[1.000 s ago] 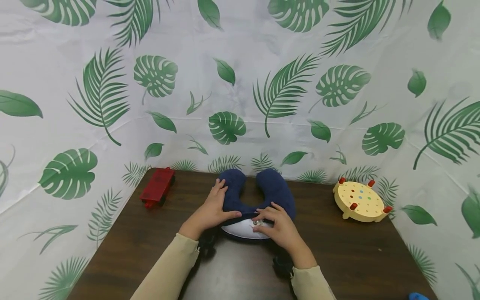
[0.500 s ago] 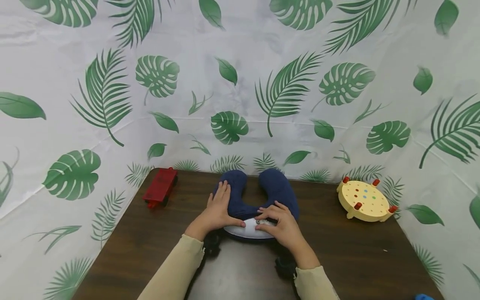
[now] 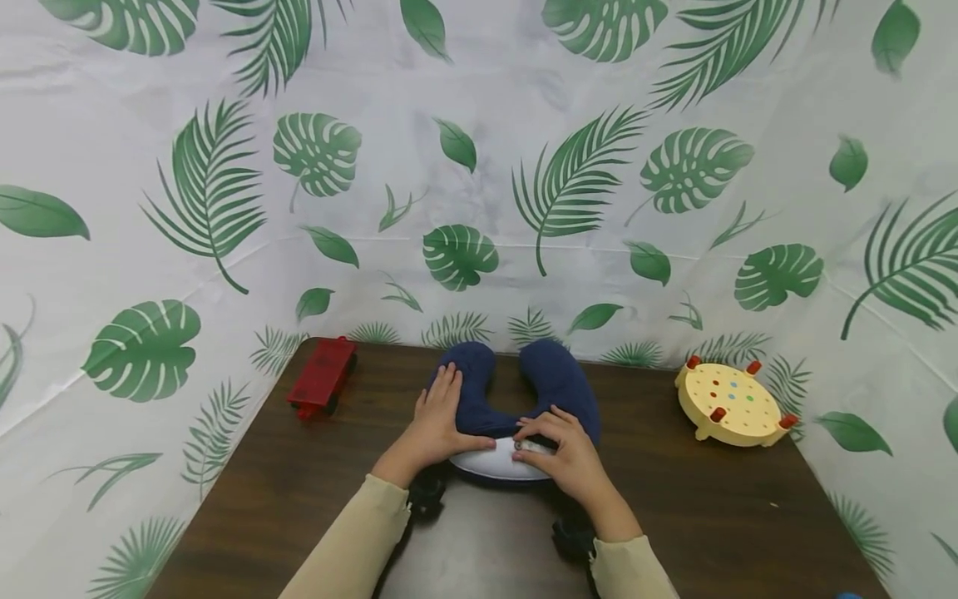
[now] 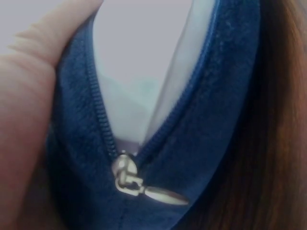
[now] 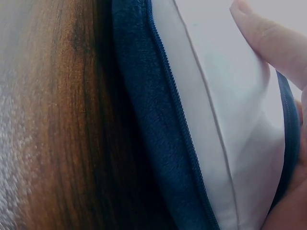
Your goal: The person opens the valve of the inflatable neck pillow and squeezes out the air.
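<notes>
A navy U-shaped neck pillow [image 3: 561, 378] lies on the table, its curved base towards me. Its cover is unzipped along the base, baring a white inner cushion [image 3: 490, 462]. Straight, spread fingers of my left hand [image 3: 430, 420] rest on the pillow's left side, thumb along the opening. My right hand [image 3: 569, 453] bends over the opening's right part, thumb and index finger on either side of a small clear valve [image 3: 530, 446]; its remaining fingers are partly hidden. In the left wrist view the silver zip slider [image 4: 125, 170] sits at the end of the opening.
A red toy wagon [image 3: 323, 374] stands at the table's far left corner. Towards the right edge lies a yellow round pegged toy [image 3: 729, 403] with red-tipped legs. A blue thing [image 3: 849, 596] barely shows at the bottom right. A leaf-print curtain [image 3: 464, 166] hangs behind.
My left thumb has slid down from the navy cover edge towards the white cushion, and more white shows. The right hand stays by the valve. The view has shifted slightly.
</notes>
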The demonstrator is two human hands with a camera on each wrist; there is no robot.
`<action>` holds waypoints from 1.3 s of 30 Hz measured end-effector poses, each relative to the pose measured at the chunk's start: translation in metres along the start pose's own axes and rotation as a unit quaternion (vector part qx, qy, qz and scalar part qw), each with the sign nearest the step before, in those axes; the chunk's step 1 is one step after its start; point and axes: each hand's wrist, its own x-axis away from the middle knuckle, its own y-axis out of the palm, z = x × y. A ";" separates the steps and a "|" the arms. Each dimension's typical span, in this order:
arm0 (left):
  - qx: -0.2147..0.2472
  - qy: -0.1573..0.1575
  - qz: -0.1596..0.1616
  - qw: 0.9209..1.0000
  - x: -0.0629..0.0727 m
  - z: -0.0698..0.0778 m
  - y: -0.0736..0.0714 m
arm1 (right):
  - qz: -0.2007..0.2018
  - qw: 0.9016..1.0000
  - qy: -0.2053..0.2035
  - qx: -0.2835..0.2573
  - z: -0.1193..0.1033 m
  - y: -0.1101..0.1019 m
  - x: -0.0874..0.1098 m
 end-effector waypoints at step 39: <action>0.040 0.002 -0.008 0.999 0.002 -0.004 0.001 | 0.014 1.000 -0.015 -0.014 0.001 0.004 0.000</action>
